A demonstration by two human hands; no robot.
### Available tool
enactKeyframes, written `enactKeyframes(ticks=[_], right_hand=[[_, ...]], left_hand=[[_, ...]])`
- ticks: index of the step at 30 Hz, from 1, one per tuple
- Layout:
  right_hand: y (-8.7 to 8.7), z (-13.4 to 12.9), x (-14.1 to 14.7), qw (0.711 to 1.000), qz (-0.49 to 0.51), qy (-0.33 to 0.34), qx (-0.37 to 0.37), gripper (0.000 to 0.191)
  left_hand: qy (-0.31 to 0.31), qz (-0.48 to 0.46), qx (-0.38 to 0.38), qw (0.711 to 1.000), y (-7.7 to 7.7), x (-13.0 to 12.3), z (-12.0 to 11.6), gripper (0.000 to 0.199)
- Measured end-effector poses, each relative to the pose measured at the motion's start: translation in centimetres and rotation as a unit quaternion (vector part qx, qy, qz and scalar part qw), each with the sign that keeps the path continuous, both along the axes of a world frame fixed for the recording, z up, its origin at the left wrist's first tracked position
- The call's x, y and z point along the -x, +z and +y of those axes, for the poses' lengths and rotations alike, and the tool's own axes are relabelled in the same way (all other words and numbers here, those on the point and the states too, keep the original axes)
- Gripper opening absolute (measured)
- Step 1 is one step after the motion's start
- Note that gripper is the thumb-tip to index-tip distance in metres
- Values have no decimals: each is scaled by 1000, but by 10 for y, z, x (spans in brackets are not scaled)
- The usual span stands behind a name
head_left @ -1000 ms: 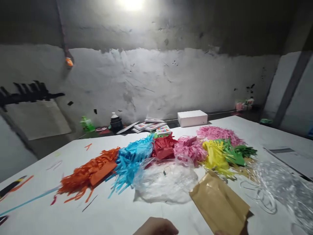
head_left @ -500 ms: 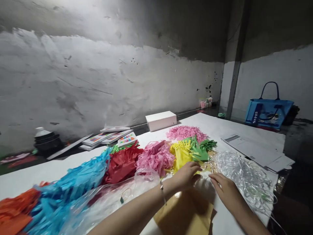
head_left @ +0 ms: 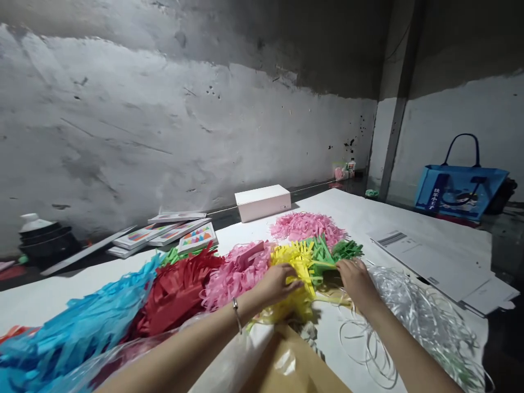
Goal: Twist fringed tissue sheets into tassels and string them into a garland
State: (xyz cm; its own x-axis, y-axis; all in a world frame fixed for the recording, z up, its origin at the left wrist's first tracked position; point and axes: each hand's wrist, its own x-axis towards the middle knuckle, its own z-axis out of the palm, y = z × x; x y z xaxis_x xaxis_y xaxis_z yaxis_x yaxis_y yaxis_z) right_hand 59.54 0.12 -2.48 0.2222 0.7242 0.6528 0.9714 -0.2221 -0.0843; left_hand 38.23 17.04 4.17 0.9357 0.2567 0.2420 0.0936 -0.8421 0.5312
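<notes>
My left hand [head_left: 280, 283] rests on the yellow paper fringe [head_left: 297, 262], its fingers curled into the strips. To its right, my right hand [head_left: 354, 275] pinches the end of a yellow strip beside the green fringe [head_left: 323, 254]. Pink fringe [head_left: 239, 270], red fringe [head_left: 178, 286] and blue fringe [head_left: 98, 311] lie in a row to the left. Below my hands is a brown paper sheet [head_left: 298, 363], next to clear plastic. A tangle of white string [head_left: 417, 311] spreads to the right of my right hand.
A white box [head_left: 264, 204] stands at the back edge of the white-covered table [head_left: 368, 218], near a second pink pile [head_left: 309, 226]. Flat cards [head_left: 426, 262] lie at right, printed boxes [head_left: 198, 237] at back left. A blue bag [head_left: 460, 188] is beyond.
The view has shifted. My left hand has moved left onto the yellow fringe, and my right hand has moved up and taken hold of a yellow strip. More yellow fringe lies nearer the brown sheet.
</notes>
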Motion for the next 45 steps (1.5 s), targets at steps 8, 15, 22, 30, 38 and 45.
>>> enactKeyframes(ticks=[8,15,22,30,38,45], right_hand=[[16,-3,16,988,1,10,-156,17],[-4,18,39,986,72,49,-140,19],[-16,21,26,970,204,34,-129,20],[-29,25,19,932,337,-10,-130,28],[-25,21,13,936,326,23,-131,26],[-10,13,22,973,197,44,-110,17]], left_hand=[[46,3,204,978,-16,-82,-17,23],[63,-8,428,901,-41,-94,-16,32],[15,-38,539,841,-46,-85,-17,25],[-6,-79,589,804,-52,-86,-24,32],[16,-61,542,838,-67,-88,-17,18],[18,-31,522,852,-76,-89,-16,24]])
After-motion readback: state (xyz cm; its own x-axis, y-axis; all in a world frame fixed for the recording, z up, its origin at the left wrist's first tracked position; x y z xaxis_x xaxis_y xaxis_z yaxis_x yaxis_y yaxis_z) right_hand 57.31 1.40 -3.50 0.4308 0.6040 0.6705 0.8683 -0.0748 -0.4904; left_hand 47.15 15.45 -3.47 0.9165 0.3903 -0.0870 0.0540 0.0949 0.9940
